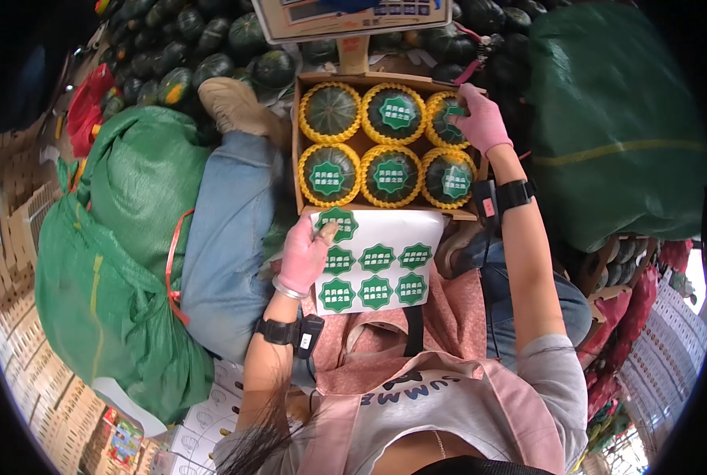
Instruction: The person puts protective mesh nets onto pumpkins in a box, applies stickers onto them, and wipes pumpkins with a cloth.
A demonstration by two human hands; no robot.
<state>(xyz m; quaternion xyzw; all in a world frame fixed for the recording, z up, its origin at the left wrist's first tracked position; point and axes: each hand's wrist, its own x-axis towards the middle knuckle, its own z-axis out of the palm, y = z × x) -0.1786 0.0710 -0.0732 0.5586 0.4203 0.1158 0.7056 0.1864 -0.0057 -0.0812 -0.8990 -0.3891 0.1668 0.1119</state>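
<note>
1. The left hand (303,255) grips the label sheet (389,229) in its fingers by the left edge; keep it flat to avoid creasing.
2. Beyond, in the box (297,142), right-hand (482,123) fingers touch the green label (453,115) on the far-right pumpkin (441,109); pinching or pressing, I cannot tell. Best centre it, smooth outward, and clear the yellow net (447,143).

Sticker sheet (401,229) smooth paper; box (315,78) matt cardboard; green sacks (618,95) glossy plastic.

Person in pink gloves (488,125) and black wrist straps (516,192). Pink apron (462,313) over lettered gray shirt (549,380), blue jeans (231,229).
</note>
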